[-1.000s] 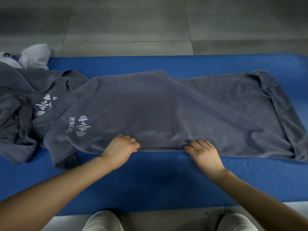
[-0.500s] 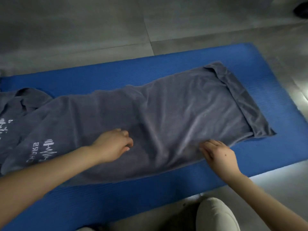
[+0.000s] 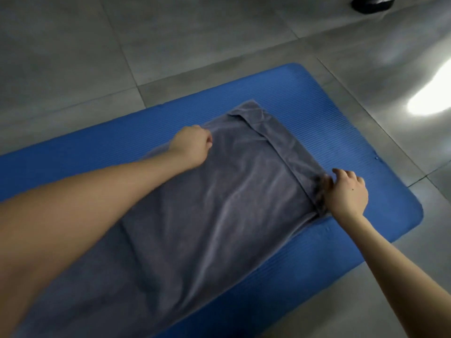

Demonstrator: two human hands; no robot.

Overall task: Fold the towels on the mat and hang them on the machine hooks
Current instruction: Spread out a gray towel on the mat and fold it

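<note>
The floor (image 3: pixel 219 45) is grey tile with a bright patch of reflected light (image 3: pixel 429 98) at the right and a dark object (image 3: pixel 371 3), too cropped to name, at the top edge. On the floor lies the blue mat (image 3: pixel 329 98), its rounded right end in view.

In the head view, the only one, a grey towel (image 3: pixel 231 203) lies stretched lengthwise on the mat and runs out of the picture at the lower left. At its right end a narrow strip (image 3: pixel 280 142) is turned back over the cloth. The left grip (image 3: pixel 192 145), at the end of a bare forearm reaching across the towel, sits on the far long edge near that end, fingers curled and apparently clenched on the cloth. The right grip (image 3: pixel 346 193) is at the near corner of the same end, thumb on top and fingers past the hem, pinching the corner.

This looks like the folding step: both corners of the right end are being taken so that it can be carried over. The next move probably calls for lifting the two corners together, keeping them level, and laying the end toward the left with its edges matched. No machine or hooks are in view, so hanging is not yet at hand.
</note>
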